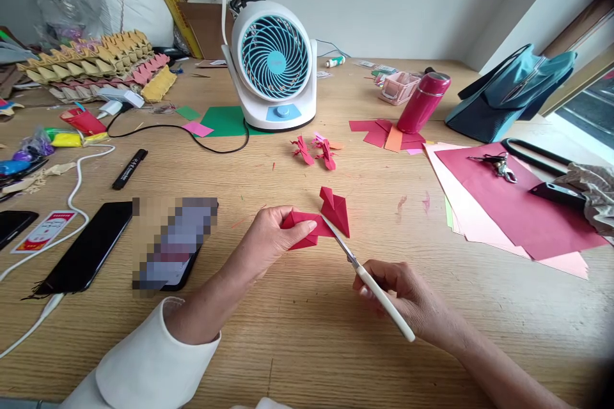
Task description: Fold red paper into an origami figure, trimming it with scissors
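Note:
My left hand (273, 236) pinches a folded piece of red paper (300, 241) between thumb and fingers, above the middle of the wooden table. In my right hand (396, 291) is a pair of scissors (378, 297) with white handles. The scissor tips point up and left and meet the right end of the folded paper; whether the blades cut into it I cannot tell. Just behind the tips, another folded red paper piece (337, 211) lies on the table. Farther back sit two small red folded paper figures (302, 150).
A white fan (274, 64) stands at the back. To the right are a red flask (423, 102), a teal bag (513, 96) and paper sheets (508, 204) with keys (501, 166) on top. Phones (89, 249), a black marker (130, 169) and a white cable (79, 188) lie at left.

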The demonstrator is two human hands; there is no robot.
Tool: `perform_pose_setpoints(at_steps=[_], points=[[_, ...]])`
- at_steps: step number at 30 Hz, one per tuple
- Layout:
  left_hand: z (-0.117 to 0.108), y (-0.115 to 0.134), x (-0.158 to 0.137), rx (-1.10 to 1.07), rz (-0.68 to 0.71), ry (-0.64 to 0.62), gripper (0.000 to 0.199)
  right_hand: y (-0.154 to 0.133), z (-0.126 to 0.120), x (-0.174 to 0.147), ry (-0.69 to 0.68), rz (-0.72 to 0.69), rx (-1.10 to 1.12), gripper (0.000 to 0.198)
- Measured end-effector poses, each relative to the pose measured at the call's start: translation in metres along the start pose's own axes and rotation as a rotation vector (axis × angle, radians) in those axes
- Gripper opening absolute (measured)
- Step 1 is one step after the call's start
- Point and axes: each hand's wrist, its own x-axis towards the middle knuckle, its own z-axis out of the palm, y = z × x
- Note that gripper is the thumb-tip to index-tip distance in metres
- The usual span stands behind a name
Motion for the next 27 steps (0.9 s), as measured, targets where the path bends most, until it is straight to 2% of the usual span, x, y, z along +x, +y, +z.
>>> perform_pose_setpoints(at_steps=[5,14,18,27], points=[[0.0007,0.0009,-0.0012,-0.020,-0.024,-0.001,0.030,0.0010,0.0001,-0.0010,0.025,-0.022,-0.029,0.037],[0.0023,0.0062,-0.0044,0.005,-0.045,-0.038,0.033,-0.0001,-0.0010,-0.0019,0.013,-0.004,0.061,0.041],[0.0031,0.0067,-0.0045,-0.002,-0.040,-0.020,0.032,-0.0039,-0.0020,-0.0018,-0.003,-0.013,0.062,0.045],[0.0038,0.0057,-0.0053,-0.010,-0.009,-0.011,0.031,-0.0072,-0.0020,-0.0018,-0.006,-0.007,0.026,0.040]])
